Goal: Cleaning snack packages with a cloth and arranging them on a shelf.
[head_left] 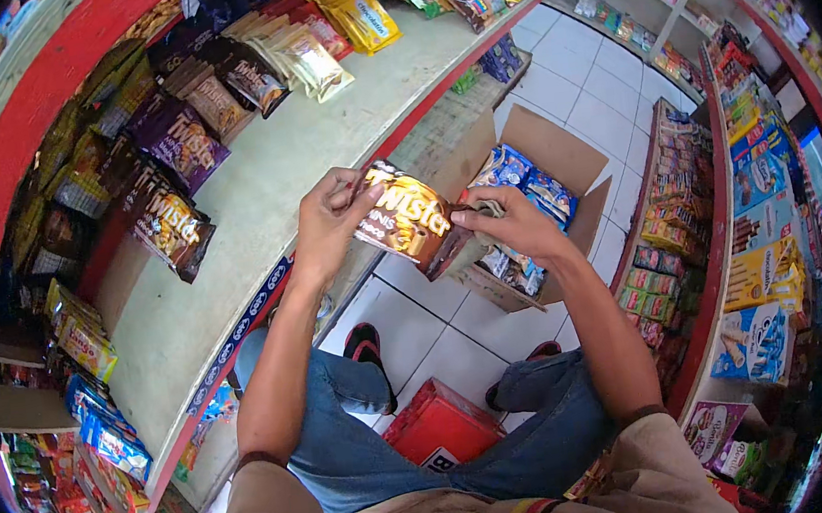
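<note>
Shelves of packaged snacks curve round both sides of the frame, with white floor tiles (411, 304) showing through the middle and upper right. Along the upper left runs a pale shelf board (257, 177) with a red edge, bearing rows of packets; 1 dark brown pouch (169, 227) lies near its bare part. Just right of the frame's centre stands an open cardboard box (546, 137), its flaps spread, with blue packets (550, 194) inside. Near the middle of the frame, above the tiles and the person's knees, a brown packet (405, 219) hangs between the 2 hands, its printed face turned up toward the camera and its long axis sloping from upper left to lower right. Neither hand is nearer, as both touch it: the left hand (325, 217) is closed on its left end, thumb over the front, fingers curled at the upper edge and behind. At the opposite end, the right hand (516, 223) is closed too, pinching the packet's right side together with a crumpled grey-green cloth (488, 208); how its hidden fingers share the 2 things I cannot tell. Below, a red stool (438, 419) shows between the jeans-clad legs (351, 443).
</note>
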`<state>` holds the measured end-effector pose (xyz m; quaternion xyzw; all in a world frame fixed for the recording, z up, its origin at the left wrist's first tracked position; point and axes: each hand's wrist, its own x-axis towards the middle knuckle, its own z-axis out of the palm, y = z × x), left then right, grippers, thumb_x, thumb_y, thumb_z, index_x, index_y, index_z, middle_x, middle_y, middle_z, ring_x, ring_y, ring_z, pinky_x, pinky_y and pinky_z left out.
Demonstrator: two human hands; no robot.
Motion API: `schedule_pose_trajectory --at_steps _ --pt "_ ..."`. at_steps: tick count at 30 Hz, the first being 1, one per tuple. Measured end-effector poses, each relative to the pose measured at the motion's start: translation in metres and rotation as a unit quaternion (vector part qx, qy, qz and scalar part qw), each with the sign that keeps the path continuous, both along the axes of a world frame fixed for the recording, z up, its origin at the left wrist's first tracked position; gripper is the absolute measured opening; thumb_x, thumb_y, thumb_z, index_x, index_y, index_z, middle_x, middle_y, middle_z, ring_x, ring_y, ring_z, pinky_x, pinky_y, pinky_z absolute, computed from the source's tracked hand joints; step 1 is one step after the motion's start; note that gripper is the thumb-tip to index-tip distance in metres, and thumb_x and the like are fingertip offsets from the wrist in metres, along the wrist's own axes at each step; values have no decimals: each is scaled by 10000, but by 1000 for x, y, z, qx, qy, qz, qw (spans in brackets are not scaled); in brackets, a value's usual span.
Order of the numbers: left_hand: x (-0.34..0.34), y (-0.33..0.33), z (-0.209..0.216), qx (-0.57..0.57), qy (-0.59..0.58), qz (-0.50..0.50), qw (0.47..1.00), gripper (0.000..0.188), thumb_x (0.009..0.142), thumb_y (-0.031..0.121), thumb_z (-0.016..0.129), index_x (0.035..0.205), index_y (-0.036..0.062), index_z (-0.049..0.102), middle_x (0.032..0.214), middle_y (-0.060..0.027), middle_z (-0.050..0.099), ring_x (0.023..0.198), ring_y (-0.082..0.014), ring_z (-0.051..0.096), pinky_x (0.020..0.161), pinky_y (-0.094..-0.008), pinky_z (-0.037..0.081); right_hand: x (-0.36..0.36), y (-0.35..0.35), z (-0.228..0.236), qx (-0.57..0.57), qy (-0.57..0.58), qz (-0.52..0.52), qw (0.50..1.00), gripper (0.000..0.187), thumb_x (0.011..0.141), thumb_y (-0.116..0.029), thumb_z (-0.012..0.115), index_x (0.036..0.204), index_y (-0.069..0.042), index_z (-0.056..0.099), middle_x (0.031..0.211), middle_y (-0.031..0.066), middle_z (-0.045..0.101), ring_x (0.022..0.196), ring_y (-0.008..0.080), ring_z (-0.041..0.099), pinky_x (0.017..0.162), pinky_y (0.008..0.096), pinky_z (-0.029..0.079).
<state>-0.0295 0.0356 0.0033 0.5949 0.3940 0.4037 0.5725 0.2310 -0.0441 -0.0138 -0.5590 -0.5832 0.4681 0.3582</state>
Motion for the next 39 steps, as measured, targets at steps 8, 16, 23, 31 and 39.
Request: schedule_pose_trajectory --at_steps 8,16,23,31,39 --pt "6 12 -8 45 18 25 999 269 985 204 692 1159 11 622 975 -75 726 865 -118 687 798 -267 541 -9 2 -12 -35 30 -66 997 283 980 -319 658 887 -53 688 816 -3 631 785 95 601 678 304 452" --pt "29 -2 -8 -108 -284 -22 952 490 1054 422 535 1322 12 567 1300 -97 638 1176 -175 603 1040 -382 475 -19 -2 -5 -144 295 -92 940 274 988 -344 659 1052 -82 704 921 -36 680 846 65 606 768 247 487" --pt "25 -8 -2 -154 -274 72 947 522 1065 476 472 1269 3 552 1183 -120 680 1044 -188 692 941 -354 565 -26 -2 -5 -7 41 108 993 349 1003 -302 653 1107 29 692 930 31 708 863 129 602 818 308 495" --pt "27 -5 -4 -194 -253 45 947 458 1073 395 480 1250 -17 575 1146 -141 705 985 -199 717 902 -370 590 22 3 11 194 -28 -271 943 292 956 -131 675 1211 3 629 1022 128 715 947 167 664 850 337 523" --pt "49 -45 -20 -257 -263 31 929 478 1093 399 377 1346 18 516 1344 -121 584 1275 -215 552 1078 -391 464 -58 -12 9 407 -346 12 845 670 816 -97 719 1457 -183 542 1505 106 515 1352 291 514 1043 419 436"
